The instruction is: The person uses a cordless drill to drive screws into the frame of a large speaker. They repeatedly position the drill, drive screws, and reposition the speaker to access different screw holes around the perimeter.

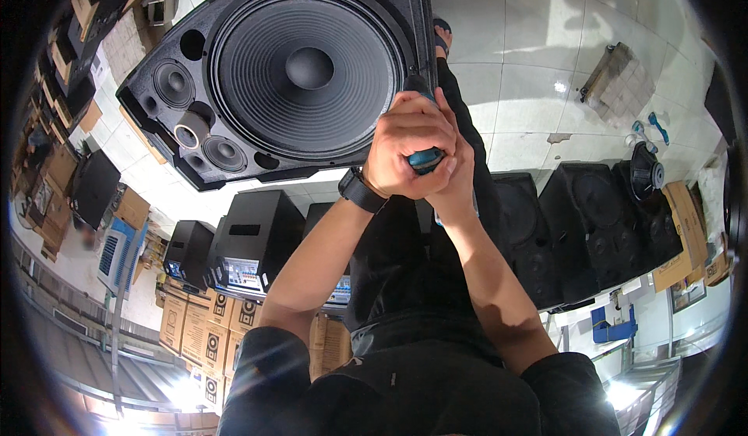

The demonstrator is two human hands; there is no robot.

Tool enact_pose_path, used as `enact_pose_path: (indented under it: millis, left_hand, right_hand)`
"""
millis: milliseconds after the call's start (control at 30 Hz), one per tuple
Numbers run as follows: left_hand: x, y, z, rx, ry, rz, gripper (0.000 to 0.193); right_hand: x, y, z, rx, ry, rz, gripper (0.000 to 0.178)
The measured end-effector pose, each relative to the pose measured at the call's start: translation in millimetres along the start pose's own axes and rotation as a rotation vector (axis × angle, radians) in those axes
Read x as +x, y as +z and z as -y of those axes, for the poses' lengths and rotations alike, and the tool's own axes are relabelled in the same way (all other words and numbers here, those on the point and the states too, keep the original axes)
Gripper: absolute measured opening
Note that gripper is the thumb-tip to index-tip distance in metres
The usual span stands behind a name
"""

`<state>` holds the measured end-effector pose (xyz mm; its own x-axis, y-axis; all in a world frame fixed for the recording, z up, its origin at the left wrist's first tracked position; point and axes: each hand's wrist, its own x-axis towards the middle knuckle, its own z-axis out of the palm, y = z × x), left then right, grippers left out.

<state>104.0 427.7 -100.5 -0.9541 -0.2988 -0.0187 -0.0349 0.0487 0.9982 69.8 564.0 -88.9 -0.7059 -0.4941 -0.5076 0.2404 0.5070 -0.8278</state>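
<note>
Both my hands are wrapped around a black and teal cordless drill (425, 162). My left hand (405, 128), with a black watch at its wrist, lies over the tool. My right hand (460, 163) grips it from the other side. The drill's front end meets the rim of a large round woofer (309, 68), near its right edge; the very tip is too small to make out. That woofer sits in a black speaker cabinet (140, 81) lying face up, alongside two smaller drivers. A roll of tape (191, 130) rests between those drivers.
Several black speaker cabinets (580, 225) stand at the right, one with a loose driver (647, 172) on it. Closer on the left are black boxes with mixer-like panels (243, 274) and stacked cartons (195, 331). A grey block-shaped object (615, 85) lies on the tiled floor.
</note>
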Motion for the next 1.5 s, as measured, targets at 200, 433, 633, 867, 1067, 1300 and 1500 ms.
enact_pose_path:
  millis: [200,433,633,867,1067,1300,1500]
  left_hand:
    - [-1,3,-1,0.037,0.031,0.017,0.01]
    - [3,5,1,0.009,-0.012,-0.032,0.011]
    - [1,6,-2,0.006,-0.034,-0.075,0.01]
    - [-3,13,4,0.02,-0.007,-0.111,0.011]
    - [-5,13,4,0.013,-0.043,-0.12,0.008]
    - [-5,17,5,0.022,-0.042,-0.161,0.007]
    - [-7,19,5,0.024,-0.03,-0.171,0.008]
  right_hand:
    - [1,-1,0,0.045,-0.042,0.017,0.052]
    - [15,-10,-1,-0.068,-0.193,0.093,0.063]
    - [9,-13,5,0.034,-0.03,0.149,0.048]
    - [18,-22,6,-0.198,0.014,0.21,0.086]
    - [26,-23,15,-0.287,-0.058,0.186,0.089]
    - [21,-22,0,-0.356,-0.061,0.177,0.091]
    - [18,-23,5,-0.275,0.165,0.2,0.089]
